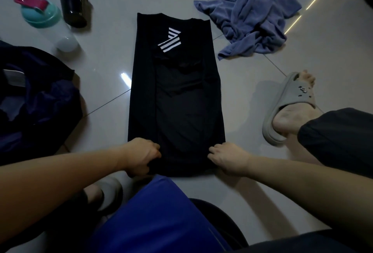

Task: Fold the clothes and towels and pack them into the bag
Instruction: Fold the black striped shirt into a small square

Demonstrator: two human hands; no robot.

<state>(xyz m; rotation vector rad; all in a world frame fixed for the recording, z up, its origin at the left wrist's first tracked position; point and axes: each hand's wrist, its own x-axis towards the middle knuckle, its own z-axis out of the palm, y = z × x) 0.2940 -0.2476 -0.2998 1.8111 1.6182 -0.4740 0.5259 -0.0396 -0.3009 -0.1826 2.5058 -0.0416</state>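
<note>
Nearest, a blue cloth (pixel 157 218) lies across the person's lap; whether it is laundry or clothing being worn cannot be told. Just beyond it, the left hand (pixel 141 156) and right hand (pixel 228 159) each hold a near corner of the black shirt (pixel 177 111). The fingers (pixel 214 150) are curled and pinch the hem.

The shirt lies flat on the floor (pixel 109 83) as a long strip running away from the person, its sides turned in and its white stripes near the far end. The step in hand looks like the crosswise fold. To do it well, both corners should lift together and travel straight toward the collar, level with each other, so the tucked sides do not slip open. The crease then wants pressing flat.

The open dark bag (pixel 36 99) waits at the left, near the shirt, with an unobstructed path to it. A foot in a grey slipper (pixel 282 115) rests to the right, apart from the cloth. Farther off, a crumpled blue towel (pixel 252 16) sits at the far right, not yet folded, and a clear bottle (pixel 46 22) and a black bottle (pixel 71 4) lie at the far left. Nothing blocks the fold.
</note>
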